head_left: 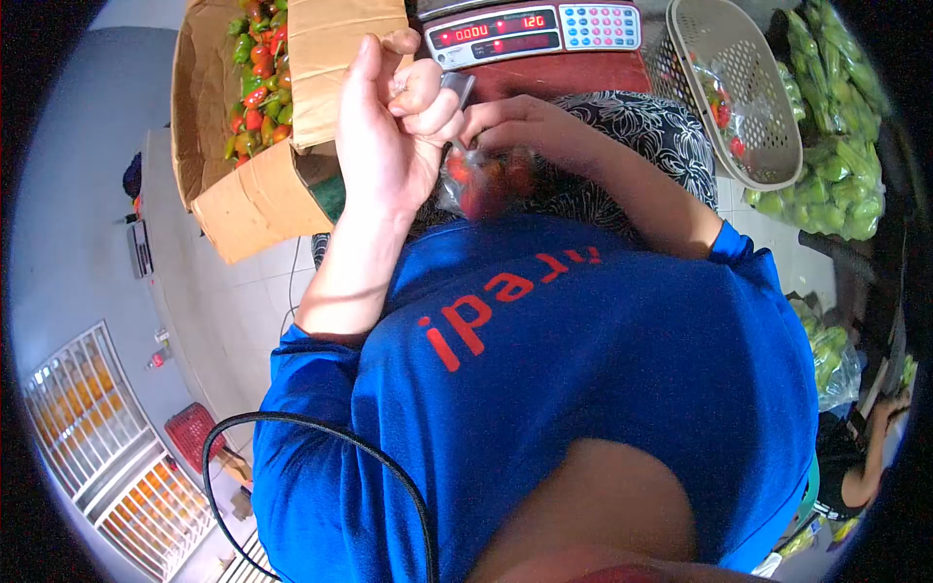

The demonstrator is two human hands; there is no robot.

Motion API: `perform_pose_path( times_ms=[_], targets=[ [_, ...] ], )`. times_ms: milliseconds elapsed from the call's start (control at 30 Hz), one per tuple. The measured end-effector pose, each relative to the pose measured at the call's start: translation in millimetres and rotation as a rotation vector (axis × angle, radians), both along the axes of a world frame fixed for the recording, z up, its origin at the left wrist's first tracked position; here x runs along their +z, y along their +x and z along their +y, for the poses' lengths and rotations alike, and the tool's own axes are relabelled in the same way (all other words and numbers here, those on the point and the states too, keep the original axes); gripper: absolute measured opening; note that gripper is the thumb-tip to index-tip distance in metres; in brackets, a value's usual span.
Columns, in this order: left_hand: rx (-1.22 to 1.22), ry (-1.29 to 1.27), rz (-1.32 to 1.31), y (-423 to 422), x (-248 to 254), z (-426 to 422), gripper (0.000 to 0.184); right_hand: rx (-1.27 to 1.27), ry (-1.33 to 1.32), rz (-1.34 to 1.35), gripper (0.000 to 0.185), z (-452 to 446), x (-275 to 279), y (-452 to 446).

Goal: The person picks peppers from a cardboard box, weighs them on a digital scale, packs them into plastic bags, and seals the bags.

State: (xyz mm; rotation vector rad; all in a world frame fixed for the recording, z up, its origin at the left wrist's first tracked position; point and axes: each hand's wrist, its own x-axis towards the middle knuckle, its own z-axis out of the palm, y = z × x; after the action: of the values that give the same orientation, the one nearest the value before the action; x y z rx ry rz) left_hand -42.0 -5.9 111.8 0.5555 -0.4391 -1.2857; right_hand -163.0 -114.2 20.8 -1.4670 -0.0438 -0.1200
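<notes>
1. Left hand (389,126): fingers clenched, apparently on the neck of the clear plastic bag (486,183). Right hand (535,128): fingertips at that neck; cannot tell whether pinched.
2. Bag, red produce inside, hangs upper centre, just in front of the blue shirt (583,389).
3. Step, judged: working the neck; calls for steady grip, slack film.
4. Edges: cardboard box (258,209) beside left wrist; digital scale (505,39) beyond hands; perforated basket (785,146) upper right.

Scale (533,37) on red surface (569,76), possibly tabletop.
</notes>
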Motion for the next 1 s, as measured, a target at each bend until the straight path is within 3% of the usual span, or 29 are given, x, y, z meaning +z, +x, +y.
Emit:
perform_pose_path(
  times_ms=[133,233,267,367,433,467,500,567,600,633,700,733,767,833,900,933,1000],
  targets=[
    [-0.014,0.052,-0.036,-10,-3,0,0.034,0.184,-0.128,0.054,0.024,9,10,3],
    [0.06,0.154,-0.201,-22,0,3,0.034,-0.304,-0.854,-0.517,0.019,11,-5,15],
    [0.102,0.164,-0.3,-30,-4,3,0.034,-0.261,-0.805,-0.423,0.015,3,-6,14],
    [0.129,0.161,-0.456,-46,2,7,0.032,-0.349,-0.877,-0.511,0.017,-3,-19,19],
    [0.118,0.105,-0.496,-47,2,9,0.031,-0.433,-0.961,-0.391,0.022,-5,4,9],
    [0.082,0.035,-0.291,-46,-2,8,0.027,-0.431,-1.028,-0.267,0.024,-11,17,2],
    [0.08,0.026,-0.371,-47,4,10,0.026,-0.425,-1.086,-0.142,0.025,-15,21,-6],
    [0.081,0.014,-0.529,-50,24,15,0.024,-0.562,-0.959,-0.486,0.025,-65,0,-22],
    [0.174,-0.088,-0.478,-52,28,20,0.013,-0.775,-1.062,-0.26,0.023,-85,-6,-44],
    [0.228,-0.069,-0.682,-46,24,26,0.015,-0.906,-0.857,-0.19,0.023,-99,0,-66],
    [0.323,-0.028,-1.091,-20,12,38,0.02,-1.329,-0.704,0.058,0.026,-129,4,-112],
    [0.287,0.09,-1.412,-6,6,46,0.02,-1.376,-0.67,0.2,0.028,-140,11,-133],
    [0.186,0.287,-1.276,2,-10,49,0.015,-1.421,-0.633,0.345,0.03,-153,14,-154],
    [0.192,0.377,-1.457,13,-59,54,0.012,-1.483,-0.546,0.405,0.033,-180,-16,-191],
    [-0.022,0.515,-1.443,30,-109,65,0.013,-1.52,-0.567,0.525,0.034,-223,-62,-234],
    [0.045,0.536,-1.422,46,-157,73,0.016,-1.534,-0.578,0.587,0.034,-250,-90,-260],
    [0.183,0.635,-1.511,73,-195,78,0.019,-1.582,-0.393,0.484,0.033,-282,-131,-293]
  ],
)
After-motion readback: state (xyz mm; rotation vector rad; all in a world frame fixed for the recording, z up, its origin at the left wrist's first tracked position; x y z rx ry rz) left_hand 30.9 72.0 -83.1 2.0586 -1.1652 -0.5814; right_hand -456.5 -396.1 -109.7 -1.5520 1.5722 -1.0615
